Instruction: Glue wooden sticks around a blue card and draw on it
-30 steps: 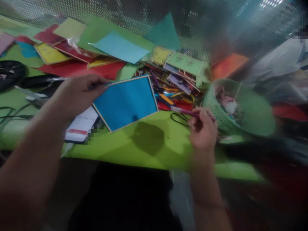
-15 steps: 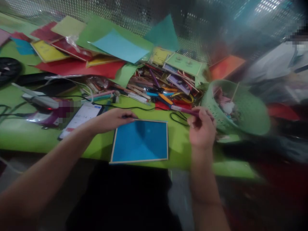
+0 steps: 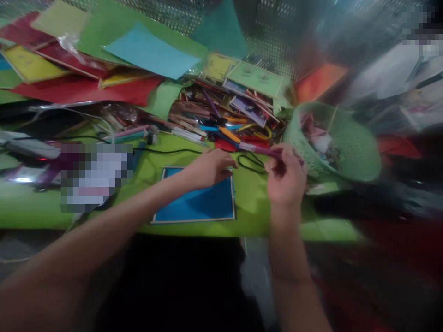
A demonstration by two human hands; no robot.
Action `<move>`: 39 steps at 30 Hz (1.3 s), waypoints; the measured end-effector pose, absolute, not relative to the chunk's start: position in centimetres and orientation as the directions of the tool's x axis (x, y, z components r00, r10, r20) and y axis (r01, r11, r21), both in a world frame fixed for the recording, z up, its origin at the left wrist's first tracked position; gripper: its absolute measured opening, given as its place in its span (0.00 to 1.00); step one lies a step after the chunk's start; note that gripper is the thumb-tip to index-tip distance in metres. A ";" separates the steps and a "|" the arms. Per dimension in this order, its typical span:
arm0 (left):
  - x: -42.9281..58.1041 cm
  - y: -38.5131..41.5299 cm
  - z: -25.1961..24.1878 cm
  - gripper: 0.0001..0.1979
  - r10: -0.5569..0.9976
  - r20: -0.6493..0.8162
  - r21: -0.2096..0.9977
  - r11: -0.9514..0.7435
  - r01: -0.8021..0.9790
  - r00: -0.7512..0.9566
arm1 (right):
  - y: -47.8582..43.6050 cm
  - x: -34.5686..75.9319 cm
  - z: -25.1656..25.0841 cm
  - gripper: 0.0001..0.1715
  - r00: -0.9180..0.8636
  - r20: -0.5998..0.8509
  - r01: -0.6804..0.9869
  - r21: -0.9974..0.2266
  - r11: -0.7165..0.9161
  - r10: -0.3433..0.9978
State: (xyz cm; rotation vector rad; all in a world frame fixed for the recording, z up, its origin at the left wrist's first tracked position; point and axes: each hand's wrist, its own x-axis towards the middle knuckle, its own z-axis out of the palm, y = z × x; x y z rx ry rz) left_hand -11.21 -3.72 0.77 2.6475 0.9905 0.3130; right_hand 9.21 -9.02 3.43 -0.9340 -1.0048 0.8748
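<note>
A flat blue panel (image 3: 194, 207) edged with thin pale wooden strips lies on the green table surface in front of me. My left hand (image 3: 211, 168) is over its far edge near the right corner, fingers bent and slightly apart; I see nothing held in them. Whether the fingertips touch the panel is unclear. My right hand (image 3: 286, 177), right of the panel, is closed around a slim purple pen (image 3: 258, 150) with a pale band, which points left. A looped black cord (image 3: 251, 163) lies between the panel and this hand.
A green plastic basket (image 3: 360, 152) with scraps stands at right. Behind lie pens (image 3: 187, 133), scissors with yellow handles (image 3: 265, 130) and wooden sticks. Coloured sheets, including a light blue one (image 3: 152, 50), are heaped at the back. A blurred-out phone (image 3: 98, 177) lies left; a cable crosses the table.
My left hand has moved right along the panel's far edge, its forearm now crossing the panel's upper left. My right hand still holds the pen. The view has shifted slightly.
</note>
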 end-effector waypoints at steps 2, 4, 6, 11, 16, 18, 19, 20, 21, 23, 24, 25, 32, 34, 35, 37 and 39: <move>-9.5 -3.5 0.2 0.09 0.635 0.098 0.310 -0.751 0.583 0.766 | -9.0 9.2 3.5 0.13 0.295 0.299 -0.175 -0.917 0.359 0.908; -8.4 -3.4 0.1 0.05 0.617 0.081 0.257 -0.772 0.582 0.783 | -9.0 9.3 3.5 0.13 0.299 0.310 -0.178 -0.911 0.371 0.903; -7.5 -3.3 0.3 0.04 0.602 0.058 0.197 -0.789 0.582 0.796 | -9.0 9.3 3.4 0.12 0.300 0.312 -0.169 -0.913 0.372 0.901; -5.9 -3.9 0.6 0.12 0.589 0.032 0.074 -0.807 0.586 0.808 | -9.1 9.2 3.5 0.14 0.287 0.305 -0.124 -0.928 0.351 0.908; -5.7 -3.7 0.2 0.13 0.585 0.034 0.047 -0.810 0.584 0.810 | -9.2 9.0 3.9 0.14 0.272 0.294 -0.133 -0.931 0.339 0.916; -6.1 -3.1 0.0 0.12 0.599 0.045 0.067 -0.800 0.596 0.799 | -9.3 9.0 4.0 0.13 0.276 0.301 -0.151 -0.924 0.350 0.913; -6.2 -2.9 -0.1 0.11 0.606 0.051 0.083 -0.794 0.602 0.794 | -9.3 9.0 4.0 0.13 0.276 0.306 -0.161 -0.920 0.358 0.911; -6.3 -2.6 -0.2 0.11 0.612 0.056 0.103 -0.789 0.605 0.789 | -9.3 9.0 4.0 0.13 0.273 0.311 -0.170 -0.916 0.364 0.910; -6.4 -2.5 -0.3 0.10 0.615 0.059 0.124 -0.786 0.606 0.786 | -9.3 9.0 4.0 0.13 0.271 0.315 -0.177 -0.913 0.369 0.910; -6.4 -2.3 -0.5 0.10 0.617 0.064 0.157 -0.783 0.602 0.785 | -9.3 9.1 4.0 0.13 0.269 0.319 -0.184 -0.909 0.374 0.909; -6.4 -2.2 -0.6 0.09 0.616 0.066 0.166 -0.783 0.600 0.785 | -9.3 9.1 4.0 0.13 0.274 0.319 -0.186 -0.908 0.375 0.907; -6.3 -2.2 -0.7 0.09 0.614 0.068 0.169 -0.784 0.598 0.786 | -9.3 9.1 4.0 0.12 0.282 0.317 -0.188 -0.907 0.376 0.906; -4.9 -3.5 0.1 0.11 0.583 0.072 0.078 -0.812 0.578 0.809 | -9.5 9.0 4.2 0.12 0.298 0.297 -0.184 -0.915 0.360 0.907; -4.4 -4.2 0.4 0.13 0.578 0.077 0.035 -0.816 0.578 0.812 | -9.5 9.1 4.2 0.13 0.288 0.306 -0.190 -0.910 0.368 0.907; -4.1 -4.5 0.5 0.13 0.578 0.080 0.017 -0.816 0.578 0.812 | -9.5 9.1 4.1 0.12 0.282 0.311 -0.195 -0.907 0.372 0.907; -3.8 -4.9 0.5 0.13 0.577 0.083 -0.004 -0.815 0.580 0.812 | -9.4 9.2 4.1 0.12 0.273 0.319 -0.205 -0.903 0.379 0.908; -3.9 -5.1 0.3 0.12 0.584 0.080 -0.006 -0.810 0.586 0.808 | -9.4 9.2 4.1 0.12 0.273 0.323 -0.207 -0.900 0.383 0.906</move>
